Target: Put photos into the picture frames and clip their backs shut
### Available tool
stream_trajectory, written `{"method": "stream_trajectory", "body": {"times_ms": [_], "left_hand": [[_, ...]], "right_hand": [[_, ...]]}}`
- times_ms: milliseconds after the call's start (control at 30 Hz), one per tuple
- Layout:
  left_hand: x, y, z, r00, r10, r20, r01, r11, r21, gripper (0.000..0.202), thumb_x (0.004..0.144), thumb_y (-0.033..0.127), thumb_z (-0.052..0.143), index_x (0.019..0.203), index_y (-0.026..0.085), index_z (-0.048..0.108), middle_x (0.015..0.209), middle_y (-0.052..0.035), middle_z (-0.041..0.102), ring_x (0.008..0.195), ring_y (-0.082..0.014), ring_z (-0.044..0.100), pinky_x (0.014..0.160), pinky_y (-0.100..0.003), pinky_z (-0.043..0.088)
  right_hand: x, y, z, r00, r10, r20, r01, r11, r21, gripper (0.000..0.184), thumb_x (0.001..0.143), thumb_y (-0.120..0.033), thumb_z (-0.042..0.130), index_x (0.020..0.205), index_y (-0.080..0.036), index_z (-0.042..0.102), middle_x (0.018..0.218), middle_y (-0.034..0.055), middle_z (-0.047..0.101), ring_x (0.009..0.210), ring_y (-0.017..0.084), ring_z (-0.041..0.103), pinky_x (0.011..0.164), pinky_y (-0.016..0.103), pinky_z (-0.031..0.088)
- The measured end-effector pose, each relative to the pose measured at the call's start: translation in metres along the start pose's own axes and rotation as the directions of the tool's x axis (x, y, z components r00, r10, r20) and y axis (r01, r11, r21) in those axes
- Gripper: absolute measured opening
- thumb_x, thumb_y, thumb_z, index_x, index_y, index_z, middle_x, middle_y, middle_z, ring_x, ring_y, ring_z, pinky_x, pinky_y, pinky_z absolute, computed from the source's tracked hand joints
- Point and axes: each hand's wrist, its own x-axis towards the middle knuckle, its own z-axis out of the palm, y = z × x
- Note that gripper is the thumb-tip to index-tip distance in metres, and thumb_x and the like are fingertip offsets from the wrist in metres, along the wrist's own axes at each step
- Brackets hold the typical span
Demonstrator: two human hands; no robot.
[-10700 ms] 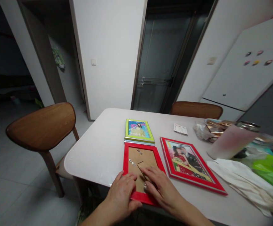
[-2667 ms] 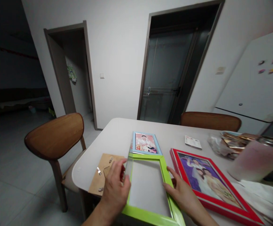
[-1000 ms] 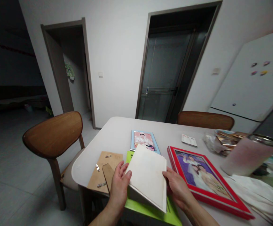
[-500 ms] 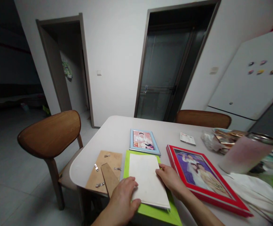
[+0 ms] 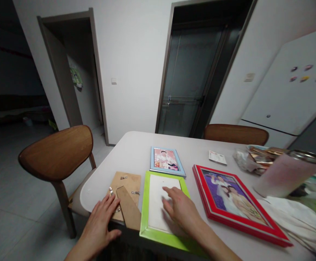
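My right hand [image 5: 181, 210] lies flat, fingers spread, on the white sheet [image 5: 159, 206] set in the green frame [image 5: 144, 203]. My left hand [image 5: 102, 219], open too and well apart from it, touches the brown backing board [image 5: 125, 188] just left of that frame. The red frame [image 5: 234, 201] lies beside my right hand.

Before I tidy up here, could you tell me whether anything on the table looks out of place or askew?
The brown backing board is off its frame, lying crooked over the table's near edge under the left hand. The green frame beside it also overhangs.
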Motion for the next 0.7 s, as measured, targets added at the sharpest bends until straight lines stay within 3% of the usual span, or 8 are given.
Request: {"method": "stream_trajectory", "body": {"times_ms": [67, 133, 233, 333, 533, 633, 700], "left_hand": [[-0.006, -0.015, 0.004, 0.997, 0.024, -0.071, -0.021, 0.999, 0.044, 0.058, 0.061, 0.022, 0.063, 0.116, 0.024, 0.044, 0.123, -0.0091, 0.046, 0.113, -0.0275, 0.041, 0.091, -0.046, 0.036], [-0.01, -0.02, 0.008, 0.991, 0.056, -0.125, -0.047, 0.996, 0.076, 0.048, 0.067, 0.021, 0.059, 0.113, 0.025, 0.047, 0.12, -0.0081, 0.049, 0.109, -0.0255, 0.046, 0.088, -0.043, 0.041], [-0.011, -0.017, 0.006, 0.985, 0.091, -0.15, -0.079, 0.993, 0.088, 0.039, 0.071, 0.022, 0.056, 0.109, 0.025, 0.05, 0.115, -0.0078, 0.053, 0.104, -0.0239, 0.05, 0.085, -0.041, 0.043], [-0.008, -0.015, 0.0, 0.983, 0.105, -0.152, -0.099, 0.994, 0.047, 0.033, 0.073, 0.022, 0.056, 0.105, 0.024, 0.053, 0.109, -0.0075, 0.056, 0.099, -0.0229, 0.051, 0.083, -0.038, 0.044], [-0.005, -0.015, -0.009, 0.988, 0.112, -0.104, -0.118, 0.992, -0.049, 0.018, 0.075, 0.024, 0.053, 0.093, 0.024, 0.057, 0.091, -0.0052, 0.059, 0.084, -0.0212, 0.053, 0.072, -0.034, 0.046], [-0.007, -0.011, -0.012, 0.988, 0.137, -0.068, -0.14, 0.989, -0.044, 0.011, 0.079, 0.022, 0.047, 0.081, 0.023, 0.058, 0.077, -0.0031, 0.058, 0.073, -0.0184, 0.053, 0.065, -0.03, 0.046], [-0.008, -0.009, -0.013, 0.984, 0.151, -0.097, -0.155, 0.987, -0.038, 0.013, 0.08, 0.022, 0.044, 0.079, 0.023, 0.057, 0.076, -0.0032, 0.058, 0.073, -0.018, 0.053, 0.065, -0.03, 0.046]], "right_hand": [[0.012, -0.017, 0.002, 0.995, -0.093, -0.043, 0.093, 0.996, -0.01, 0.041, 0.077, -0.029, 0.039, 0.116, -0.018, 0.045, 0.114, 0.0109, 0.049, 0.102, 0.023, 0.043, 0.082, 0.032, 0.033], [0.027, -0.025, 0.006, 0.994, -0.099, -0.037, 0.097, 0.994, -0.058, 0.041, 0.078, -0.03, 0.039, 0.117, -0.02, 0.043, 0.118, 0.0107, 0.045, 0.106, 0.023, 0.039, 0.084, 0.035, 0.03], [0.038, -0.022, 0.014, 0.997, -0.058, 0.041, 0.062, 0.992, -0.106, 0.031, 0.077, -0.03, 0.039, 0.1, -0.017, 0.054, 0.101, 0.0123, 0.054, 0.095, 0.025, 0.045, 0.076, 0.036, 0.032], [0.034, -0.013, 0.022, 0.997, -0.045, 0.059, 0.051, 0.992, -0.117, 0.027, 0.077, -0.031, 0.038, 0.089, -0.015, 0.056, 0.095, 0.0131, 0.054, 0.089, 0.025, 0.046, 0.071, 0.036, 0.033], [0.026, -0.006, 0.02, 0.999, -0.039, 0.02, 0.04, 0.999, -0.032, 0.031, 0.079, -0.031, 0.036, 0.099, -0.014, 0.053, 0.107, 0.0133, 0.049, 0.098, 0.025, 0.041, 0.079, 0.037, 0.029], [0.019, -0.021, 0.013, 0.996, -0.095, -0.001, 0.095, 0.995, 0.034, 0.034, 0.08, -0.032, 0.037, 0.106, -0.015, 0.05, 0.113, 0.0117, 0.046, 0.103, 0.023, 0.039, 0.083, 0.034, 0.028], [0.011, -0.041, 0.014, 0.98, -0.198, 0.024, 0.195, 0.976, 0.102, 0.036, 0.079, -0.036, 0.037, 0.108, -0.019, 0.048, 0.108, 0.0082, 0.05, 0.099, 0.02, 0.041, 0.082, 0.031, 0.029]]}}
